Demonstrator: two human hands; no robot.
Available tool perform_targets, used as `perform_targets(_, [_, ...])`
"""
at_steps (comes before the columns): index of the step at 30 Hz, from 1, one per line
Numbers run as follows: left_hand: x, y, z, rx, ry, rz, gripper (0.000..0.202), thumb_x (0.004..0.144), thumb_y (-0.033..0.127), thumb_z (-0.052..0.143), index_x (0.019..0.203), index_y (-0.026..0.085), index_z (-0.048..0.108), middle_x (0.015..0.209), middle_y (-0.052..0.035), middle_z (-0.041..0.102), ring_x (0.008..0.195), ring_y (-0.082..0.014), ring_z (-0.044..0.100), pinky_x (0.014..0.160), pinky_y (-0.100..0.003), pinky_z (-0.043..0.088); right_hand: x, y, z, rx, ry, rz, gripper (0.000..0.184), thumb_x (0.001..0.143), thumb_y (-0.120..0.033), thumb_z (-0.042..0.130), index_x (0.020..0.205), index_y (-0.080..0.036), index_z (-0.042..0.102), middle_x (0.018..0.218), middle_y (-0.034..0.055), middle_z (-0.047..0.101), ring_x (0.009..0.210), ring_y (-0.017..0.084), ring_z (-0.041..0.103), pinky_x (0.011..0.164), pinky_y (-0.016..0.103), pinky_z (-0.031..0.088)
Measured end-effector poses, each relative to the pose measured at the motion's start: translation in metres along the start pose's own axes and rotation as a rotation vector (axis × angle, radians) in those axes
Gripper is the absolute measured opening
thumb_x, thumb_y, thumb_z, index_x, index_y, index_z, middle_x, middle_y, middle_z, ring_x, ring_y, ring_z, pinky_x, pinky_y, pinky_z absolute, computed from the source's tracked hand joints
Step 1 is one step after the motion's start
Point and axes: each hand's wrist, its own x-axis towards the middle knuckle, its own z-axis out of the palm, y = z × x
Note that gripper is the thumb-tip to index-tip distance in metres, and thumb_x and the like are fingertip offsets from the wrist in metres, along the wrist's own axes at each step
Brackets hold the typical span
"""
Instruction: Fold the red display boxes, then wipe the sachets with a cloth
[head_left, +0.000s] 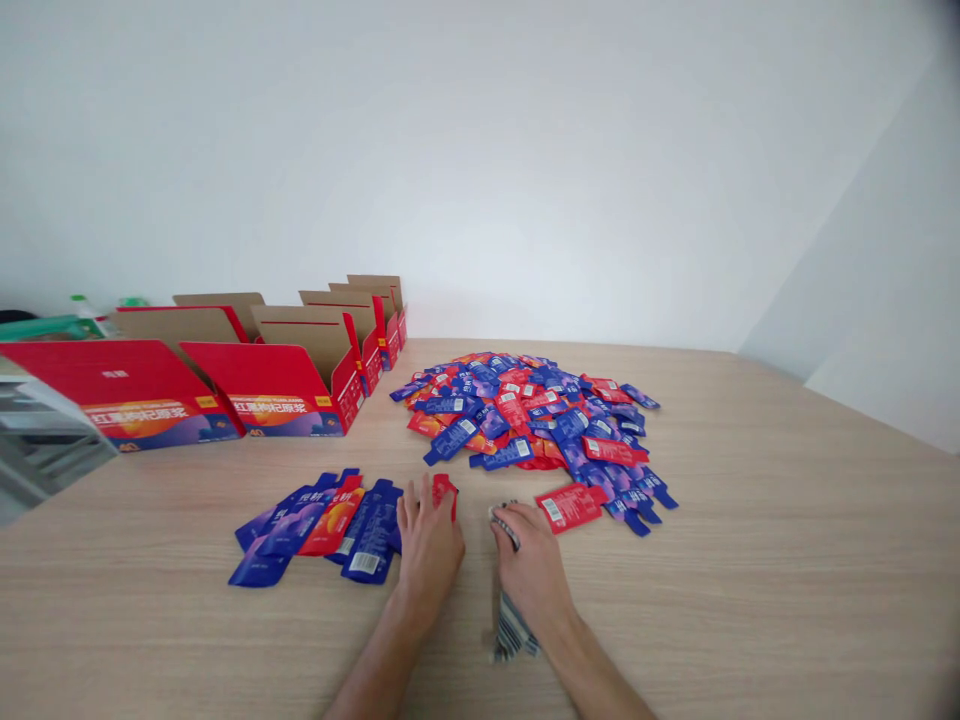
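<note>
My left hand (431,550) rests on the table with its fingers stretched out and apart. A red pouch (445,488) lies partly under it, its lower part hidden. My right hand (531,562) is closed around a grey and white striped cloth (511,632), which shows at the fingertips and hangs out below the palm. Left of my left hand lies a small spread of overlapping pouches, among them a blue one (373,535) and a red-orange one (335,522). Just beyond my right hand, a single red pouch (571,507) lies flat with its barcode up.
A big heap of blue and red pouches (517,410) covers the table's far middle. Several open red cartons (277,390) with raised flaps stand in rows at the left. The white wall (570,180) rises behind the table (750,560).
</note>
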Motion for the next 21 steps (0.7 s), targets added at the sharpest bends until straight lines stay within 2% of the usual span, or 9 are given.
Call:
perform_targets(2, [0.0, 0.001, 0.004, 0.067, -0.05, 0.089, 0.047, 0.079, 0.009, 0.048, 0.121, 0.02, 0.065, 0.149, -0.0123, 0.043, 0.144, -0.0351, 0.021, 0.114, -0.054, 0.016, -0.001, 0.0, 0.001, 0.004, -0.015, 0.005, 0.02, 0.087, -0.013, 0.057, 0.098, -0.022, 0.072, 0.098, 0.007, 0.07, 0.093, 0.022, 0.063, 0.087, 0.039, 0.051])
perform_targets(5, [0.0, 0.002, 0.008, 0.086, -0.149, 0.183, 0.041, 0.081, 0.008, 0.043, 0.111, 0.019, 0.07, 0.134, -0.0125, 0.059, 0.138, -0.0322, 0.034, 0.113, -0.052, 0.017, 0.0, 0.004, 0.0, 0.004, -0.021, 0.011, 0.02, 0.087, -0.012, 0.056, 0.096, -0.021, 0.072, 0.097, 0.0076, 0.07, 0.092, 0.023, 0.063, 0.087, 0.039, 0.052])
perform_targets(8, [0.0, 0.004, 0.008, 0.159, -0.107, 0.141, 0.034, 0.082, 0.01, 0.043, 0.096, 0.014, 0.073, 0.113, -0.0184, 0.068, 0.127, -0.0357, 0.045, 0.111, -0.055, 0.018, 0.001, 0.011, -0.001, 0.005, -0.014, 0.01, 0.02, 0.087, -0.013, 0.056, 0.095, -0.021, 0.072, 0.095, 0.0081, 0.07, 0.091, 0.023, 0.064, 0.085, 0.039, 0.053])
perform_targets(11, [0.005, 0.013, 0.01, 0.214, -0.056, 0.08, 0.029, 0.081, 0.012, 0.046, 0.088, 0.01, 0.074, 0.097, -0.0218, 0.069, 0.12, -0.0395, 0.048, 0.108, -0.057, 0.019, 0.002, 0.016, -0.002, -0.002, 0.003, 0.009, 0.021, 0.086, -0.013, 0.056, 0.094, -0.021, 0.073, 0.094, 0.0084, 0.071, 0.09, 0.023, 0.064, 0.085, 0.039, 0.053])
perform_targets(13, [0.011, 0.023, 0.015, 0.129, -0.055, 0.083, 0.028, 0.082, 0.013, 0.046, 0.091, 0.009, 0.073, 0.1, -0.0219, 0.068, 0.123, -0.0393, 0.045, 0.108, -0.055, 0.021, 0.003, 0.017, -0.003, -0.009, 0.007, 0.007, 0.02, 0.085, -0.013, 0.056, 0.093, -0.02, 0.073, 0.093, 0.0085, 0.071, 0.089, 0.023, 0.065, 0.085, 0.039, 0.053])
perform_targets(16, [0.024, 0.04, 0.028, -0.218, -0.096, 0.076, 0.027, 0.082, 0.012, 0.048, 0.098, 0.012, 0.07, 0.115, -0.0188, 0.063, 0.128, -0.0343, 0.041, 0.11, -0.049, 0.022, 0.005, 0.02, -0.003, -0.01, -0.001, 0.022, 0.02, 0.086, -0.015, 0.054, 0.092, -0.02, 0.072, 0.092, 0.0086, 0.071, 0.089, 0.023, 0.065, 0.084, 0.037, 0.052])
perform_targets(19, [0.039, 0.053, 0.041, -0.374, -0.118, 0.036, 0.025, 0.086, 0.015, 0.048, 0.099, 0.016, 0.068, 0.114, -0.0147, 0.064, 0.122, -0.0291, 0.049, 0.108, -0.043, 0.028, 0.008, 0.028, -0.002, -0.024, 0.027, 0.079, 0.02, 0.087, -0.019, 0.052, 0.095, -0.018, 0.07, 0.093, 0.0095, 0.07, 0.091, 0.023, 0.064, 0.085, 0.037, 0.051])
perform_targets(21, [0.048, 0.058, 0.05, -0.454, -0.121, -0.021, 0.027, 0.087, 0.017, 0.048, 0.108, 0.018, 0.066, 0.111, -0.0135, 0.066, 0.114, -0.0266, 0.055, 0.103, -0.04, 0.034, 0.011, 0.035, -0.001, -0.028, 0.065, 0.113, 0.02, 0.087, -0.021, 0.053, 0.099, -0.018, 0.069, 0.097, 0.0103, 0.07, 0.093, 0.024, 0.064, 0.087, 0.037, 0.05])
